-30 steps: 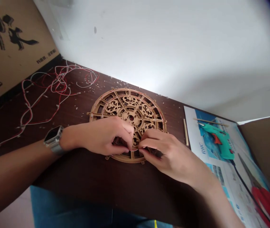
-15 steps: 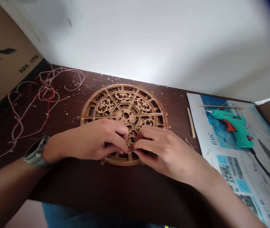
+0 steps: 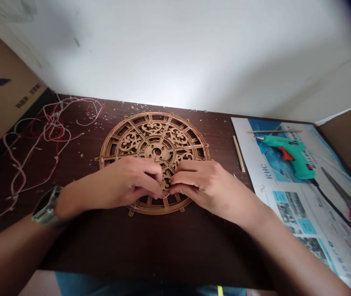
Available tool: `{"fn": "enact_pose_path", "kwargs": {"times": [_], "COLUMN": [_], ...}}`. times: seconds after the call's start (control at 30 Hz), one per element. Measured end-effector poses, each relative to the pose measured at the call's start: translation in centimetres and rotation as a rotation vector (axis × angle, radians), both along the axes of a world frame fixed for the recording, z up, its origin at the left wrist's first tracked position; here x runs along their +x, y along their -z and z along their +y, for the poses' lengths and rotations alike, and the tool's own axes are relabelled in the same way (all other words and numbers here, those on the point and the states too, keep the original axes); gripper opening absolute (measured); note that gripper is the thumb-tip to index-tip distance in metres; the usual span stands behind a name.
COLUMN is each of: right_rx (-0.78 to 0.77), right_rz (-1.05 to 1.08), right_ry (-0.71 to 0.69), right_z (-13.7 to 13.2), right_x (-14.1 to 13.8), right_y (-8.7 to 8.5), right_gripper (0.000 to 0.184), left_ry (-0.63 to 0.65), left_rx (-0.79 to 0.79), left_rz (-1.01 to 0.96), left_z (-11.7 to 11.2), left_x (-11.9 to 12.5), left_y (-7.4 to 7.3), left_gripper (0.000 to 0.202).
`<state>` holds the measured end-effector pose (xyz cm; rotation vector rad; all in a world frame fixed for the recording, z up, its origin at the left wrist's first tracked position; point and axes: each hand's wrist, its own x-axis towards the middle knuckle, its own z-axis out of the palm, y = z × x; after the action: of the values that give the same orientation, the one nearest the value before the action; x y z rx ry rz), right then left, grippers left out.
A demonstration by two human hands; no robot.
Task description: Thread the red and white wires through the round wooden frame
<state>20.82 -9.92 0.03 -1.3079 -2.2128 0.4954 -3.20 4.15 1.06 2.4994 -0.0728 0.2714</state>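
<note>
A round, golden-brown openwork frame (image 3: 153,128) with scroll patterns lies flat on the dark table, thin red and white wire running along its rings. Over its near part, my left hand (image 3: 133,181) pinches a wire (image 3: 166,196) between thumb and fingers. My right hand (image 3: 204,185) is closed at the same wire, fingertips close to the left ones. Only a short bit of the wire shows between the two hands; the rest is hidden behind the fingers. A watch (image 3: 48,205) is on my left wrist.
Tangled red and white wires (image 3: 54,123) lie at the left near a cardboard box (image 3: 5,90). On the right, a printed board (image 3: 258,185) bears a teal glue gun (image 3: 298,158), a thin stick (image 3: 274,131) and red-handled scissors (image 3: 348,201). Another stick (image 3: 238,154) lies beside it. White scraps dot the table.
The view has shifted, so most things appear further left. Both hands stay pinched at the near part of the frame, my right hand slightly higher and flatter over it.
</note>
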Motion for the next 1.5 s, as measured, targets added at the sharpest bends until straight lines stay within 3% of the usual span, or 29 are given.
{"fn": "enact_pose_path", "kwargs": {"times": [0.3,0.63,1.07,1.3,1.5], "right_rx": [0.044,0.056,0.130,0.111,0.125], "right_rz": [0.014,0.008,-0.160,-0.082,-0.041], "right_ry": [0.029,0.011,-0.027,-0.011,0.006], "right_z": [0.1,0.1,-0.2,-0.4,-0.3], "right_x": [-0.5,-0.5,-0.7,-0.7,-0.6], "right_y": [0.7,0.9,0.0,0.1,0.5], "right_gripper": [0.027,0.025,0.029,0.028,0.024], "left_ry": [-0.075,-0.098,-0.112,-0.136,-0.115], "left_rx": [-0.077,-0.126,-0.002,-0.139,-0.123], "left_rz": [0.001,-0.020,-0.006,-0.031,-0.005], "left_z": [-0.4,-0.3,-1.1,-0.4,-0.2], "left_x": [0.3,0.6,0.9,1.4,1.9], "left_y": [0.1,0.1,0.2,0.3,0.1], "left_gripper": [0.008,0.008,0.019,0.016,0.016]}}
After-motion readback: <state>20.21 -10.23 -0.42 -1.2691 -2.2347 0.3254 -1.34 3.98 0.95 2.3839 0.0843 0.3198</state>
